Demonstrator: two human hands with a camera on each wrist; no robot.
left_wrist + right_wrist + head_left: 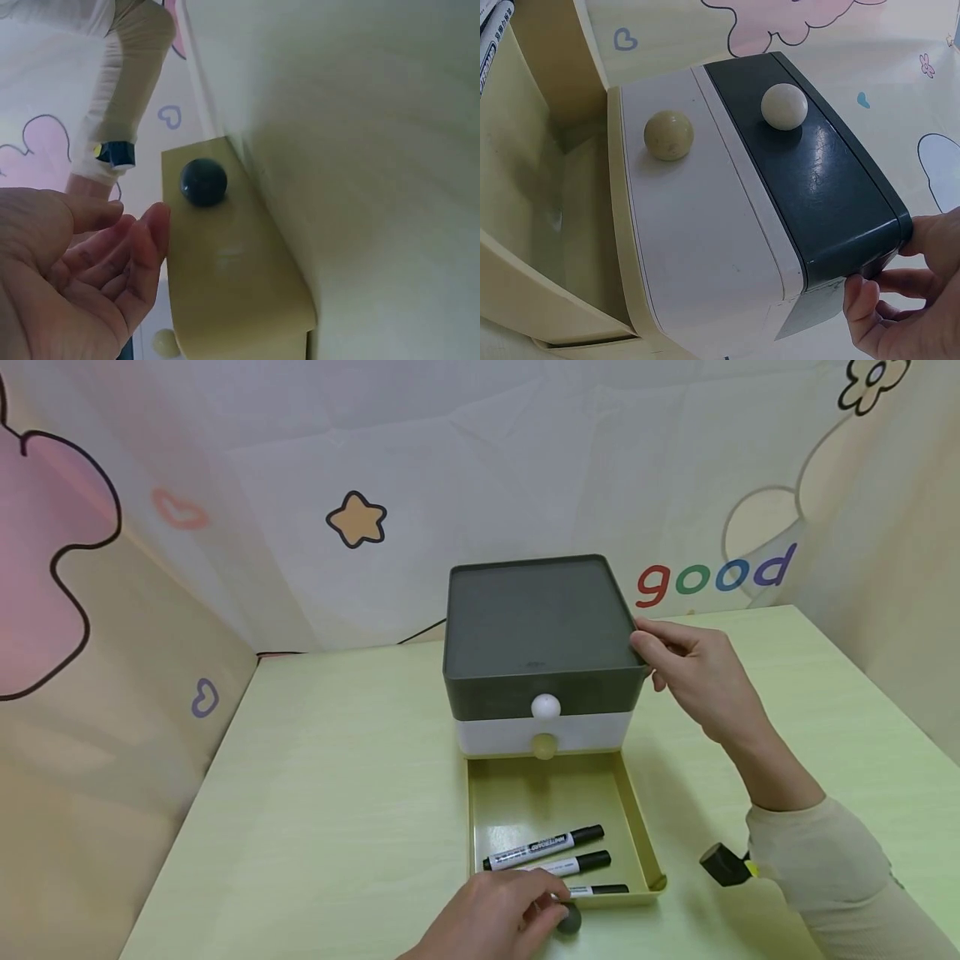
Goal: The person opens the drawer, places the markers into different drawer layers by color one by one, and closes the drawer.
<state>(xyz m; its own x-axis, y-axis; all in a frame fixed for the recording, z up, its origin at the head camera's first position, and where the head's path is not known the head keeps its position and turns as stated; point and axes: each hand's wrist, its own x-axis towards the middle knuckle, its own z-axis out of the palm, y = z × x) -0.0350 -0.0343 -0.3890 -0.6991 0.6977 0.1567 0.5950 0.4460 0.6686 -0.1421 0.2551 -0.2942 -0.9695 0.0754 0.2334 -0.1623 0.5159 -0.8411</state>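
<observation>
A stacked desktop drawer box (540,618) has a dark green top tier, a white middle tier and a yellow-green bottom drawer (637,814) pulled out towards me. Three whiteboard markers (543,847) with black caps lie near that drawer's front; my left hand partly covers them. My left hand (498,914) is at the drawer front, beside its dark round knob (203,182). In the left wrist view the fingers are loosely bent, with a gap between them and the knob. My right hand (697,672) grips the dark top tier's right edge, thumb at the rim and fingers lower down.
The upper two tiers, both closed, carry a white knob (546,707) and a yellowish knob (545,746). A pale green table (337,793) lies beneath, with printed cloth walls (517,468) at back and sides. A thin black cable (422,631) runs behind the box.
</observation>
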